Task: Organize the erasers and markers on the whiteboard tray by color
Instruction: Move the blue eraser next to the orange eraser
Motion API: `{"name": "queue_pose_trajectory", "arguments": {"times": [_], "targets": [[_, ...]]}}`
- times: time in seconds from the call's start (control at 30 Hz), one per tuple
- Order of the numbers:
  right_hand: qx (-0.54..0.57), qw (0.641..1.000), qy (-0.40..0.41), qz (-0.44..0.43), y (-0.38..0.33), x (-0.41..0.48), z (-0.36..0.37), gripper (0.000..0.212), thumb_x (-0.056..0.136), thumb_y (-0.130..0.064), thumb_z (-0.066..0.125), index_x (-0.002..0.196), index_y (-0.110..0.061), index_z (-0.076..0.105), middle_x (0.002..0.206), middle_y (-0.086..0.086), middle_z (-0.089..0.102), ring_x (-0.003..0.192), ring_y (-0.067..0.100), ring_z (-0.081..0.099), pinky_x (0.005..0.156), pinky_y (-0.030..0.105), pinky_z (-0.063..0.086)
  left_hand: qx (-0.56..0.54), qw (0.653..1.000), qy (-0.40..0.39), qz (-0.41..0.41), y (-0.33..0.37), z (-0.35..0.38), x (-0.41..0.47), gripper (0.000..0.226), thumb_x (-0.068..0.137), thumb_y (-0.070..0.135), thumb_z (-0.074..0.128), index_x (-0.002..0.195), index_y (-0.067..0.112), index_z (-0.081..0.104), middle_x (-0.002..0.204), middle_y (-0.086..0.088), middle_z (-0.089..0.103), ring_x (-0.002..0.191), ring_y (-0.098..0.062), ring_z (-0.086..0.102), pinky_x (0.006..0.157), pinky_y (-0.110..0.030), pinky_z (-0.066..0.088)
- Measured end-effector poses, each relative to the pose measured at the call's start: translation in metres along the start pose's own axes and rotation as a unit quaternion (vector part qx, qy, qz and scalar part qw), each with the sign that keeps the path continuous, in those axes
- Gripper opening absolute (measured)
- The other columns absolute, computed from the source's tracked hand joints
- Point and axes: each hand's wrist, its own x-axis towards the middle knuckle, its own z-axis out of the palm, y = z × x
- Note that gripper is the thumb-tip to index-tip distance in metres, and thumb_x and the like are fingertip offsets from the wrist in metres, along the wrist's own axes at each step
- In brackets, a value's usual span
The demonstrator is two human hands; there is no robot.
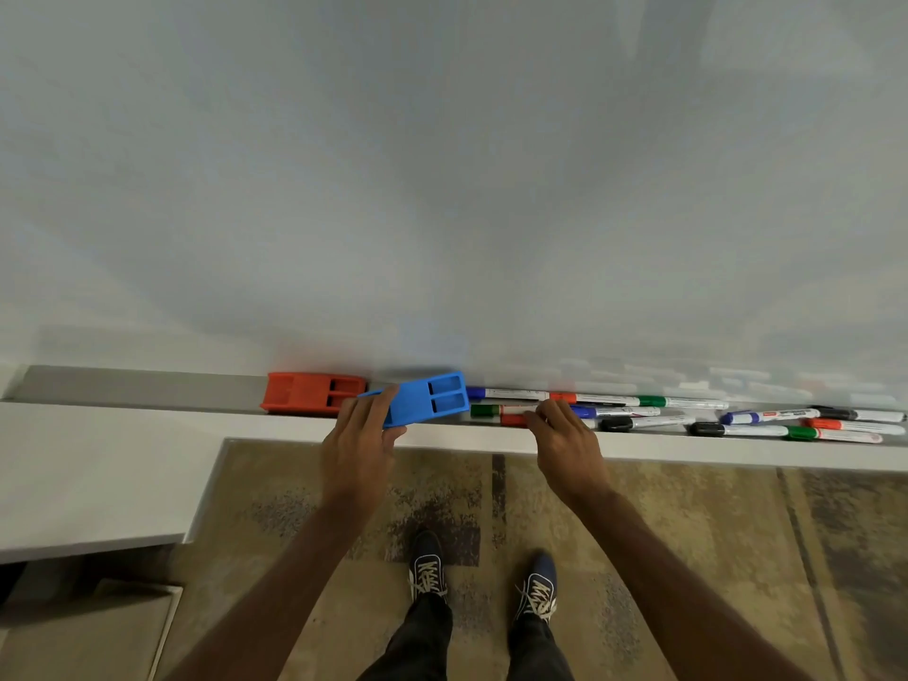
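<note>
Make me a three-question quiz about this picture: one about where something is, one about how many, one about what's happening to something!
1. Where is the red eraser? A) on the floor B) in the tray, left of the blue eraser C) on a chair
2. How many erasers are there? A) two B) one C) four
3. What is happening to the blue eraser? A) it lies untouched B) it stands on a shoe C) the left hand grips it
Answers: 1 B, it sits beside the blue one; 2 A, one red, one blue; 3 C, fingers on top, thumb below.
</note>
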Motion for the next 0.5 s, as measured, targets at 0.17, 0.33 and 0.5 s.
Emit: {"name": "queue_pose_trajectory", "arguments": {"times": [0.17,0.33,0.5], "targets": [[0.040,0.999,0.021,0.031,-0.003,0.001,0.003,0.025,0.075,-0.004,0.081,0.097,-0.007,0.069,0.094,0.007,0.063,0.085,0.022,0.058,0.060,0.030,0.053,0.017,1.000,-0.012,0.002,0.000,-0.003,0.003,0.063,0.062,0.011,0.090,0.120,0.006,0.066,0.104,-0.013,0.071,0.097,-0.032,0.068,0.065,-0.039,0.059],[0.176,0.979,0.029,0.101,-0.029,0.013,0.005,0.021,0.089,-0.009,0.068,0.110,-0.008,0.068,0.101,0.005,0.065,0.089,0.018,0.058,0.072,0.031,0.055,0.046,0.998,-0.033,0.036,-0.002,-0.005,0.011,0.059,0.055,0.005,0.093,0.109,0.002,0.071,0.098,-0.014,0.074,0.090,-0.032,0.072,0.061,-0.038,0.061],[0.282,0.949,0.004,0.139,-0.063,0.025,0.010,0.027,0.092,-0.014,0.065,0.120,-0.012,0.066,0.108,0.002,0.065,0.088,0.011,0.060,0.076,0.022,0.055,0.056,0.995,-0.063,0.054,-0.006,0.000,0.021,0.055,0.058,0.005,0.091,0.109,0.004,0.072,0.096,-0.011,0.074,0.089,-0.030,0.072,0.059,-0.037,0.060]]}}
